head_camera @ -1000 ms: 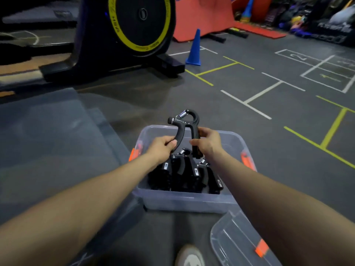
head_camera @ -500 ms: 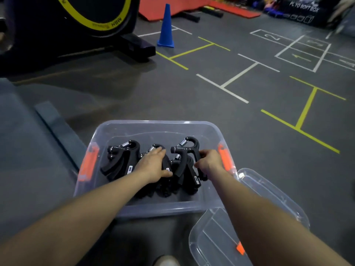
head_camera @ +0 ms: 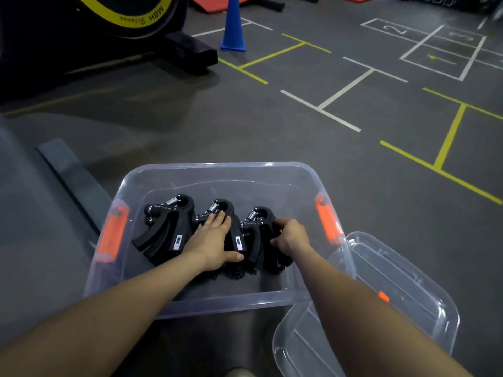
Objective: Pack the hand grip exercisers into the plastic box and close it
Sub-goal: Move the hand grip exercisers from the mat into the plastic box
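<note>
Black hand grip exercisers (head_camera: pixel 215 232) are standing packed in a row inside a clear plastic box (head_camera: pixel 217 170) on a grey gym floor (head_camera: pixel 272 126), their coiled springs pointing to the far side. The left exerciser (head_camera: pixel 166 229) is sitting just beside the left hand (head_camera: pixel 215 240), untouched. The middle exerciser (head_camera: pixel 231 213) is lying under that hand, whose straight, spread fingers (head_camera: pixel 215 220) are pressing flat on its top near the spring while the thumb is reaching along its near handle. The right exerciser (head_camera: pixel 258 227) is sitting against the right hand (head_camera: pixel 290 235), whose curled fingers are closing on its right side; how firm the hold is cannot be told. Both bare forearms are stretching in from the near edge, over the box's near wall, wrists low inside the box.

Orange latches (head_camera: pixel 111 232) are showing on the box's left and right ends. The clear lid (head_camera: pixel 408 289) is lying open-side up on the floor to the near right, its corner tucked just beside the box. Farther off, a blue cone (head_camera: pixel 233 28) is standing among white and yellow floor lines (head_camera: pixel 345 88), and a black exercise machine with a yellow-ringed wheel (head_camera: pixel 130 12) is looming at far left.
</note>
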`<action>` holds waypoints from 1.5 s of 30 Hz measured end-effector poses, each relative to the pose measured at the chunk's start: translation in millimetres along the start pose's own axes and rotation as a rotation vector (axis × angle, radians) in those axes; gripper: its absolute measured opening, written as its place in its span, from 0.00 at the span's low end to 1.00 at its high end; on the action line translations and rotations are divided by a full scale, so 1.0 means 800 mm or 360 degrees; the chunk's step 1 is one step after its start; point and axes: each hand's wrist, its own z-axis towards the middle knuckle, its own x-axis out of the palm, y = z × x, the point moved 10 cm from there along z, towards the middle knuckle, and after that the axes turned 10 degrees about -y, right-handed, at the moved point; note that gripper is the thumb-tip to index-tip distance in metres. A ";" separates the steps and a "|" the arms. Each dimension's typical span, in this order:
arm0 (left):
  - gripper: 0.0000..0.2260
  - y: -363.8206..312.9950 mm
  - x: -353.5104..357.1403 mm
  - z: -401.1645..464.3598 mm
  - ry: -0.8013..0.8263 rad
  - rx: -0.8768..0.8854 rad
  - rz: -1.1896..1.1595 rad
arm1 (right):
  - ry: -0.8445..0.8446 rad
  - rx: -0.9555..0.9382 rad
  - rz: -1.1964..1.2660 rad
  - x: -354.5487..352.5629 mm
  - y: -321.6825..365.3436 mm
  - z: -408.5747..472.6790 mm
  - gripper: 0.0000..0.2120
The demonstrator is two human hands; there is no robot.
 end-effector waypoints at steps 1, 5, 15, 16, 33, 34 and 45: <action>0.44 0.000 0.000 -0.001 0.0001 0.0007 -0.0001 | 0.0007 -0.0018 -0.0028 0.000 0.001 -0.001 0.26; 0.44 -0.002 -0.003 -0.002 0.0007 0.0001 -0.0032 | -0.0014 -0.0073 -0.0060 -0.003 0.004 -0.001 0.24; 0.44 -0.004 -0.004 -0.003 0.0051 -0.0014 0.0004 | 0.0015 -0.0031 -0.0147 0.002 -0.005 0.002 0.25; 0.44 -0.004 -0.005 -0.003 0.0054 -0.0016 -0.0001 | 0.0018 -0.0041 -0.0167 0.002 -0.005 0.001 0.25; 0.25 0.022 -0.124 -0.033 -0.0459 -0.0084 -0.0224 | -0.0135 -0.0386 0.0063 -0.019 0.137 -0.030 0.27; 0.24 0.037 -0.142 -0.042 -0.0530 -0.0127 -0.0246 | -0.0126 -0.0428 0.0072 -0.016 0.159 -0.038 0.26; 0.23 0.298 -0.259 -0.237 -0.0933 -0.0771 -0.0294 | 0.0219 -0.0939 0.0092 0.142 0.395 -0.221 0.27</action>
